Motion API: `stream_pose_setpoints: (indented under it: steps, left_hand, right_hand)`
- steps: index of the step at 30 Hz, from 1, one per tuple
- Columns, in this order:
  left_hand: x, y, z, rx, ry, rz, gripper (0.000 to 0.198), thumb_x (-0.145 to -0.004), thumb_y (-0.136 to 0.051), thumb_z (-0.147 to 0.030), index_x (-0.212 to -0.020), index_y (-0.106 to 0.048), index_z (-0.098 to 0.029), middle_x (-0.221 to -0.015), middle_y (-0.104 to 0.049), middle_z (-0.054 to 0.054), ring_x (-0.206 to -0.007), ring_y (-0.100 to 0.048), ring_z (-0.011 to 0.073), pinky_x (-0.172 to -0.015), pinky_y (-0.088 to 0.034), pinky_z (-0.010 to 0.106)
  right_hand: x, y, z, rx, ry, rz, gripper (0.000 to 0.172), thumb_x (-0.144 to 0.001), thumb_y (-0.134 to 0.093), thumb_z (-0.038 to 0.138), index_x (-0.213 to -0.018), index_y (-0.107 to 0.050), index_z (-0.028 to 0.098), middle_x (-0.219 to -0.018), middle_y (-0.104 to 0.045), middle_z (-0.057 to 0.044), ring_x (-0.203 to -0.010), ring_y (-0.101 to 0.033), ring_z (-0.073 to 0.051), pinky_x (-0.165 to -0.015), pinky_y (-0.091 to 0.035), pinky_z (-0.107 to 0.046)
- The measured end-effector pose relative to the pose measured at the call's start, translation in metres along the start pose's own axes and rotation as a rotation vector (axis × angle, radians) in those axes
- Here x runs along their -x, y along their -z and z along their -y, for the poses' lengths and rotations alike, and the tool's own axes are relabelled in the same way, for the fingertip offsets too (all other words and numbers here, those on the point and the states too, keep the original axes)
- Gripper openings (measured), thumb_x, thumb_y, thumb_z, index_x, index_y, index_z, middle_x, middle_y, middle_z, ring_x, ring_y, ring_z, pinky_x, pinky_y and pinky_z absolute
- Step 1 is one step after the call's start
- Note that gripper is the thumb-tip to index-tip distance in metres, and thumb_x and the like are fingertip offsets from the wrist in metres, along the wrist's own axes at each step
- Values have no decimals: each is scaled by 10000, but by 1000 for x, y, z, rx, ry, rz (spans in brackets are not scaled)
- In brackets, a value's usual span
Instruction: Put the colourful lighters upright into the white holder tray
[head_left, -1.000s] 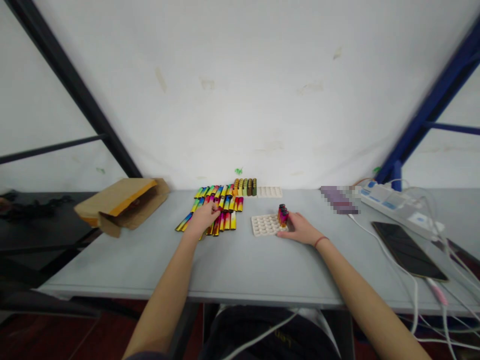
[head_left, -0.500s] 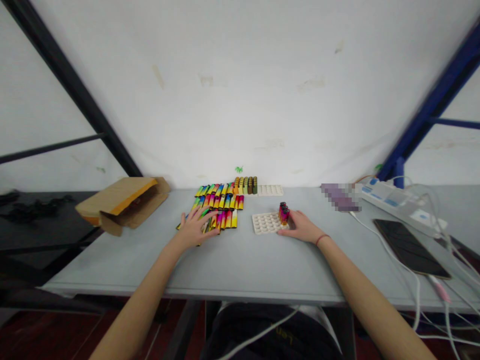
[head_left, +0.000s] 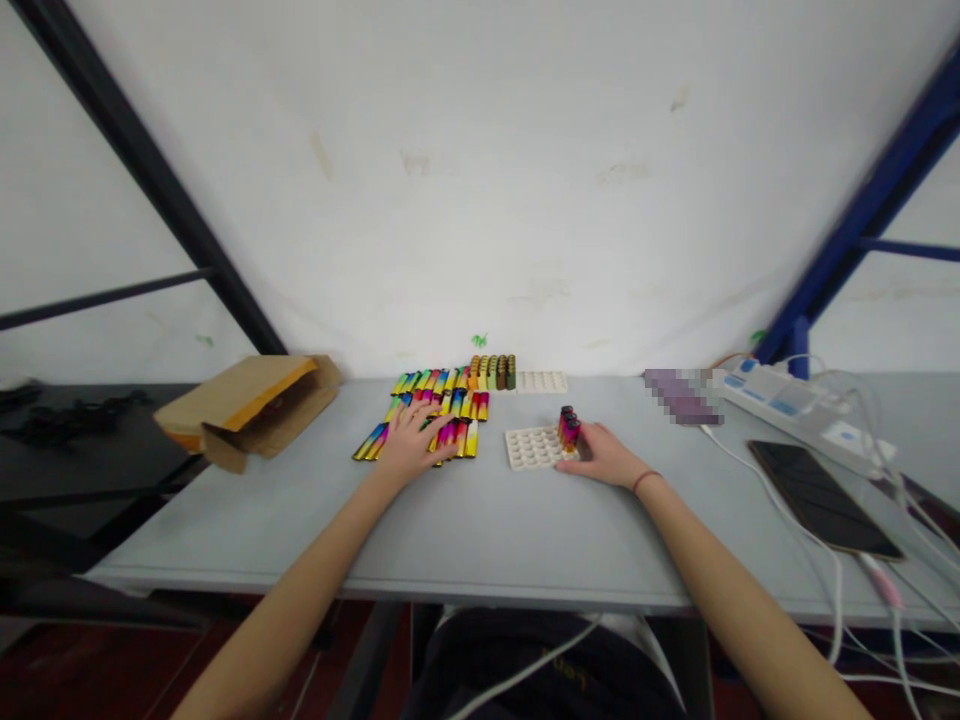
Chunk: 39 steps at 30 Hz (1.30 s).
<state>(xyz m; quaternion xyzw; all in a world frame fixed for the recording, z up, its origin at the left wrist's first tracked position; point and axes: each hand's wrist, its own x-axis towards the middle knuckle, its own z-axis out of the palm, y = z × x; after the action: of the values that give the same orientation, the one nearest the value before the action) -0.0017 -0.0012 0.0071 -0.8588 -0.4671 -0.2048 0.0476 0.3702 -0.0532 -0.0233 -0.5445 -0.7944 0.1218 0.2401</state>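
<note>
Colourful shiny tubes (head_left: 370,443) lie in rows on the grey table. Over the front rows my left hand (head_left: 409,440) rests with its fingers spread, hiding some of them. A white tray (head_left: 531,449) with rows of round hollows lies to the right, and a few pink-purple tubes (head_left: 569,428) stand upright at its right end. My right hand (head_left: 604,457) is at that end, thumb at the front edge and fingers behind the tubes, closed around the tray's end. Behind the rows stands a block of upright tubes (head_left: 493,372), beside a second white tray (head_left: 543,382).
An open cardboard box (head_left: 244,400) lies at the table's left. On the right are a purple, partly blurred object (head_left: 682,397), a white power strip (head_left: 802,410), a black phone (head_left: 823,497) and white cables. A wall closes the back.
My left hand has moved right and slightly forward over the rows, uncovering tubes at the front left. My right hand has stayed at the tray.
</note>
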Motion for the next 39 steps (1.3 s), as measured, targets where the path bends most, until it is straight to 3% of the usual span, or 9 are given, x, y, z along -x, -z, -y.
stream_pose_setpoints:
  steps: [3, 7, 11, 18, 25, 30, 32, 35, 39]
  left_hand:
    - [-15, -11, -49, 203, -48, -6, 573, -880, -618, -497, -1371, -557, -207, -1380, -583, 136, -1326, -492, 282, -1172, -321, 447]
    - [-53, -42, -132, 464, -52, 106, 808, -813, -697, -534, -1449, -415, -123, -1409, -552, 200, -1318, -514, 298, -1108, -408, 428]
    - [-87, -65, -176, 467, -21, 248, 518, -880, -629, -501, -1208, -562, -105, -1173, -674, 200, -1123, -637, 314, -977, -485, 430]
    - [-90, -70, -164, 481, -81, 166, 328, -937, -571, -407, -1152, -516, -165, -1098, -672, 128, -1038, -661, 252, -890, -504, 353]
    - [-88, -71, -167, 339, -68, 205, 321, -953, -547, -377, -1189, -491, -167, -1095, -674, 119, -1008, -683, 243, -922, -489, 363]
    - [-85, -76, -177, 385, -126, 160, 344, -934, -571, -391, -1177, -481, -164, -1098, -674, 143, -1037, -671, 261, -910, -504, 375]
    - [-84, -76, -179, 474, -85, 111, 338, -922, -582, -383, -1167, -477, -176, -1052, -679, 121, -990, -675, 250, -867, -518, 364]
    - [-86, -65, -172, 650, 64, 19, 323, -911, -581, -380, -1149, -480, -185, -926, -678, 65, -864, -675, 223, -803, -523, 344]
    - [-89, -27, -123, 830, 301, -83, 314, -866, -614, -421, -1049, -531, -180, -907, -670, 50, -868, -657, 204, -813, -522, 325]
  right_hand:
    - [0, 0, 0, -11, 1, -3, 480, -756, -741, 516, -1061, -609, 169, -983, -703, -112, -885, -630, -277, -811, -466, -392]
    - [0, 0, 2, -34, 3, -8, 491, -748, -753, 484, -1094, -607, 168, -999, -711, -111, -898, -639, -278, -838, -465, -408]
    - [0, 1, 3, -89, -15, 4, 505, -744, -765, 434, -1152, -595, 189, -1030, -723, -91, -931, -652, -269, -860, -475, -412]
    - [-1, -5, -8, -106, -43, -16, 743, -746, -763, 473, -1372, -492, 178, -1303, -652, -164, -1155, -619, -314, -1019, -425, -488]
    - [-1, -11, -6, -26, -22, -28, 825, -713, -773, 530, -1388, -476, 159, -1337, -622, -199, -1200, -598, -343, -1084, -356, -548]
    - [-2, -9, 2, -19, -82, 36, 663, -697, -780, 533, -1232, -586, 193, -1227, -684, -139, -1163, -617, -341, -1134, -250, -614]
    - [-2, -7, 3, -40, -90, 58, 644, -700, -776, 531, -1229, -596, 211, -1257, -676, -126, -1194, -603, -344, -1142, -234, -619]
    - [-2, -5, 3, -70, -98, 39, 821, -674, -788, 559, -1367, -514, 216, -1381, -611, -140, -1290, -544, -356, -1152, -238, -605]
    - [-2, -4, 3, -104, -104, 53, 983, -674, -781, 596, -1487, -389, 204, -1444, -564, -164, -1365, -485, -356, -1168, -224, -593]
